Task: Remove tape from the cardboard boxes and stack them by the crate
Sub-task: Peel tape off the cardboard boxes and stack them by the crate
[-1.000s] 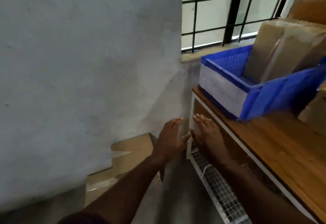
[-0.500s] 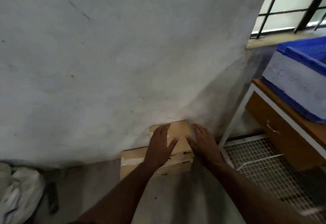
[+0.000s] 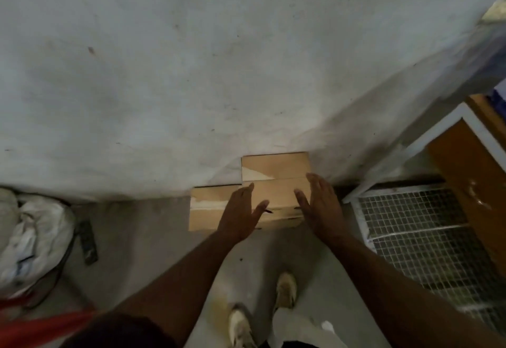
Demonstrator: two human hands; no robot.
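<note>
Flattened cardboard boxes (image 3: pixel 275 183) lean in a stack against the grey wall, standing on the floor. A wider brown piece (image 3: pixel 208 208) sticks out to the left behind the front one. My left hand (image 3: pixel 241 213) hovers open over the front cardboard's left part, fingers spread. My right hand (image 3: pixel 320 205) is open at its right edge, palm turned inward. Neither hand grips anything. Only a blurred blue corner of the crate (image 3: pixel 498 98) shows at the far right edge.
A wooden table with a white frame (image 3: pixel 465 156) stands at the right, a wire mesh shelf (image 3: pixel 421 232) beneath it. White sacks (image 3: pixel 30 232) lie at the left on the floor. My feet (image 3: pixel 262 309) are below the hands. The grey wall (image 3: pixel 191 73) fills the upper view.
The view has swung left and down from the table and blue crate to the cardboard at the wall. Both open hands have stayed together in front and now reach the stacked cardboard.
</note>
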